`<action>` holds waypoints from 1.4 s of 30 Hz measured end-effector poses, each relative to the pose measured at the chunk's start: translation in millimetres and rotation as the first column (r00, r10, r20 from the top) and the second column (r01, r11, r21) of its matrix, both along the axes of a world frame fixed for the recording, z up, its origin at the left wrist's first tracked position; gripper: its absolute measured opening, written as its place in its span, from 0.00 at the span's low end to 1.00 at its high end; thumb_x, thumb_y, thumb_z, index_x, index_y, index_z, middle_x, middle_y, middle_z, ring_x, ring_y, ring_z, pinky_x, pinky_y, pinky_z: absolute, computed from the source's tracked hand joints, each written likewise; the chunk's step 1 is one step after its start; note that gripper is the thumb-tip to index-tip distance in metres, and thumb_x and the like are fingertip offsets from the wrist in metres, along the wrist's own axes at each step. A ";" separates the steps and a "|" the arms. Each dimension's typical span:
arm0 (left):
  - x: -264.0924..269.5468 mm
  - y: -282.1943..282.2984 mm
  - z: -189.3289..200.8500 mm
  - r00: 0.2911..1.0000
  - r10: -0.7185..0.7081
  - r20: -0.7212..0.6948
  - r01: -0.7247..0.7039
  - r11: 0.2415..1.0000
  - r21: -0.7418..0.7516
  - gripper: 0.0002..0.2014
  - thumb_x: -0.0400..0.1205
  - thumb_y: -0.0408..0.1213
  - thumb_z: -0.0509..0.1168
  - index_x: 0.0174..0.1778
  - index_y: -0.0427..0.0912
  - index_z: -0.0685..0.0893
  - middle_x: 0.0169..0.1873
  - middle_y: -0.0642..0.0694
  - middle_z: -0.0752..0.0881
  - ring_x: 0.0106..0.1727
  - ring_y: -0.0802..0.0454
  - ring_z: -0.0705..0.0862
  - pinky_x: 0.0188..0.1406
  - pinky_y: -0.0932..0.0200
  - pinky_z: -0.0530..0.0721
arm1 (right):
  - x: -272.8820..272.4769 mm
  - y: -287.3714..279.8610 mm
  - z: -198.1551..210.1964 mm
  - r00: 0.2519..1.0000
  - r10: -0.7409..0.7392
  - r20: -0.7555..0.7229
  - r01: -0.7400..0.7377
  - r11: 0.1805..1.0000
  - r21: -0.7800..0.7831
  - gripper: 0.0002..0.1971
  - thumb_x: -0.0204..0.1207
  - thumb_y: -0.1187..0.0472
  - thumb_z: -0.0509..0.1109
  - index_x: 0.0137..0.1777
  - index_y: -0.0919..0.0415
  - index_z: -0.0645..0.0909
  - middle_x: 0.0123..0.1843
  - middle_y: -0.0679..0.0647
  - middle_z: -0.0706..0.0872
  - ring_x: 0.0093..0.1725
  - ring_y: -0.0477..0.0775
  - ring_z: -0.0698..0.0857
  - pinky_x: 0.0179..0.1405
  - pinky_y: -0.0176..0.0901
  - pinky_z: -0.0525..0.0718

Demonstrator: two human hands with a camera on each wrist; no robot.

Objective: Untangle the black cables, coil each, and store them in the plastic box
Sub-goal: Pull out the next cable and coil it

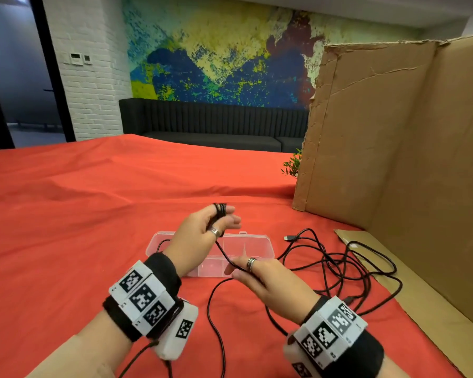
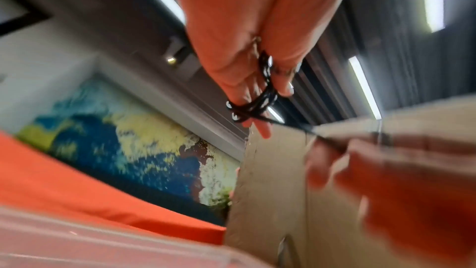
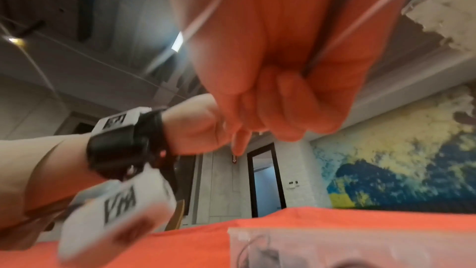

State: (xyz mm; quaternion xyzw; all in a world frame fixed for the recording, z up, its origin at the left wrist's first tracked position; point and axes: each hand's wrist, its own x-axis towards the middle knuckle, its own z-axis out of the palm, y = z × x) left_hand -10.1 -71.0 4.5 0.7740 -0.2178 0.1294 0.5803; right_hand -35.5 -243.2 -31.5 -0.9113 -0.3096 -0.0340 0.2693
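Observation:
My left hand [image 1: 224,216] is raised above the clear plastic box [image 1: 260,242], with several turns of black cable [image 1: 220,210] wound round its fingers. In the left wrist view the thumb presses that coil [image 2: 253,105] against the fingers. The cable runs taut down to my right hand [image 1: 238,271], which pinches it in front of the box; in the right wrist view its fingers [image 3: 278,109] are curled tight. The slack loops toward me over the red cloth [image 1: 213,323]. A tangle of black cables [image 1: 339,263] lies right of the box.
A tall cardboard sheet [image 1: 393,132] stands at the right, with a flat piece [image 1: 421,296] on the red-covered table [image 1: 93,200] beneath the tangle's edge. A bit of black cable [image 1: 161,242] shows through the box's left end. A small plant [image 1: 292,163] peeks out behind the cardboard.

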 end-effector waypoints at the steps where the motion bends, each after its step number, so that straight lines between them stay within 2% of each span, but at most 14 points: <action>1: 2.5 2.4 -6.1 0.995 0.051 0.091 -0.067 0.980 0.188 0.07 0.82 0.35 0.63 0.53 0.43 0.83 0.45 0.49 0.90 0.49 0.60 0.87 0.53 0.67 0.80 | -1.9 -1.4 4.2 0.997 -0.036 0.069 0.040 0.997 -0.066 0.16 0.81 0.41 0.53 0.60 0.42 0.78 0.54 0.42 0.87 0.58 0.49 0.83 0.53 0.49 0.81; 4: 4.1 4.5 -20.2 0.985 -0.003 0.170 -0.100 0.799 0.593 0.08 0.83 0.41 0.62 0.39 0.43 0.81 0.34 0.47 0.88 0.38 0.53 0.85 0.38 0.60 0.75 | 1.4 -13.0 24.0 0.918 -0.194 0.345 0.253 0.958 -0.134 0.18 0.77 0.36 0.56 0.55 0.40 0.82 0.51 0.43 0.88 0.54 0.50 0.85 0.40 0.44 0.77; 6: 1.9 5.4 -21.1 0.999 -0.043 -0.003 0.036 0.795 0.606 0.15 0.85 0.43 0.57 0.35 0.43 0.79 0.29 0.45 0.87 0.31 0.55 0.84 0.36 0.62 0.76 | 5.5 -22.7 38.0 0.816 -0.268 0.513 0.321 0.947 -0.017 0.20 0.72 0.34 0.55 0.46 0.42 0.85 0.39 0.44 0.87 0.40 0.52 0.87 0.29 0.41 0.75; 9: -8.4 6.9 -12.4 0.861 -0.274 -0.428 0.381 0.906 0.187 0.29 0.83 0.55 0.47 0.33 0.37 0.82 0.23 0.41 0.83 0.19 0.53 0.77 0.29 0.65 0.76 | 14.2 -37.2 55.8 0.695 -0.418 0.585 0.403 0.900 0.165 0.16 0.72 0.37 0.61 0.44 0.42 0.86 0.35 0.47 0.84 0.33 0.57 0.86 0.23 0.43 0.77; 12: -19.8 2.2 -2.2 0.715 -0.568 -0.409 0.543 0.818 -0.187 0.24 0.82 0.53 0.56 0.33 0.38 0.85 0.22 0.46 0.83 0.15 0.57 0.75 0.27 0.66 0.77 | 28.7 -37.5 55.9 0.787 -0.469 0.400 0.478 0.874 0.085 0.14 0.78 0.39 0.60 0.55 0.40 0.84 0.46 0.49 0.84 0.47 0.58 0.85 0.38 0.48 0.81; 17: -17.2 -14.4 17.9 0.862 -0.475 -0.178 0.310 0.771 -0.556 0.17 0.79 0.41 0.56 0.52 0.36 0.86 0.43 0.42 0.91 0.41 0.51 0.90 0.45 0.62 0.86 | 30.2 0.3 10.5 0.988 -0.141 0.064 0.145 0.987 -0.071 0.26 0.76 0.34 0.45 0.62 0.43 0.77 0.58 0.50 0.84 0.60 0.55 0.82 0.57 0.54 0.80; 20: -4.3 -9.8 10.9 0.971 -0.203 -0.124 0.152 0.931 -0.332 0.13 0.85 0.32 0.53 0.61 0.37 0.78 0.53 0.44 0.87 0.50 0.56 0.88 0.59 0.62 0.82 | 14.1 16.7 -4.6 0.999 -0.017 -0.040 0.018 1.000 0.013 0.14 0.85 0.50 0.52 0.63 0.51 0.75 0.59 0.51 0.85 0.60 0.55 0.82 0.59 0.54 0.78; 22: 0.8 -4.6 -1.1 0.999 -0.035 -0.036 0.037 0.997 0.066 0.12 0.86 0.32 0.52 0.63 0.39 0.76 0.56 0.44 0.86 0.53 0.59 0.87 0.60 0.63 0.81 | 5.1 20.1 -13.5 0.997 0.002 -0.078 0.001 0.999 0.033 0.13 0.86 0.54 0.53 0.62 0.54 0.76 0.57 0.52 0.85 0.58 0.55 0.83 0.60 0.53 0.78; 25: 6.1 1.3 -23.4 0.998 0.052 0.043 -0.067 0.755 0.653 0.12 0.87 0.37 0.50 0.57 0.37 0.76 0.51 0.41 0.86 0.52 0.46 0.84 0.48 0.56 0.76 | 0.4 13.6 -16.3 0.994 -0.019 -0.108 0.010 0.996 -0.089 0.13 0.85 0.51 0.53 0.60 0.50 0.77 0.54 0.52 0.86 0.57 0.57 0.83 0.57 0.53 0.79; 30: 18.1 38.2 -33.6 0.974 0.221 -0.047 -0.064 0.471 0.880 0.18 0.87 0.48 0.48 0.33 0.45 0.70 0.40 0.43 0.81 0.47 0.43 0.81 0.47 0.54 0.75 | 8.1 -33.9 10.8 0.953 -0.297 -0.058 0.267 0.915 -0.302 0.10 0.82 0.50 0.57 0.53 0.46 0.80 0.52 0.52 0.86 0.57 0.57 0.83 0.52 0.48 0.77; 33: 16.6 47.1 -29.9 0.938 0.181 -0.295 0.111 0.649 0.752 0.26 0.81 0.60 0.53 0.29 0.44 0.79 0.26 0.48 0.81 0.31 0.53 0.81 0.37 0.63 0.79 | 30.0 -68.3 22.3 0.838 -0.538 0.097 0.546 0.829 -0.118 0.08 0.82 0.55 0.58 0.52 0.46 0.79 0.51 0.50 0.88 0.53 0.58 0.85 0.51 0.49 0.81; 35: 8.4 38.8 -23.6 0.882 0.024 -0.471 0.260 0.808 0.529 0.24 0.75 0.62 0.62 0.26 0.44 0.82 0.19 0.51 0.78 0.22 0.57 0.75 0.25 0.71 0.72 | 45.6 -80.2 25.5 0.826 -0.563 -0.007 0.553 0.809 0.199 0.09 0.82 0.61 0.60 0.44 0.50 0.80 0.32 0.42 0.85 0.36 0.51 0.83 0.38 0.43 0.77; 39: 0.4 24.2 -13.1 0.793 -0.308 -0.526 0.496 0.828 0.262 0.20 0.65 0.62 0.72 0.22 0.47 0.84 0.16 0.51 0.76 0.19 0.58 0.72 0.21 0.70 0.67 | 66.4 -71.5 27.1 0.790 -0.451 -0.414 0.612 0.606 0.508 0.13 0.83 0.67 0.53 0.43 0.59 0.78 0.18 0.47 0.65 0.12 0.42 0.63 0.14 0.30 0.62; 42: -7.2 18.8 0.8 0.709 -0.511 -0.486 0.562 0.826 -0.049 0.22 0.66 0.60 0.72 0.18 0.45 0.82 0.11 0.55 0.68 0.14 0.58 0.65 0.20 0.69 0.71 | 75.7 -63.3 13.0 0.782 -0.570 -0.252 0.620 0.670 0.408 0.10 0.83 0.64 0.56 0.42 0.53 0.76 0.27 0.49 0.74 0.22 0.45 0.73 0.23 0.35 0.67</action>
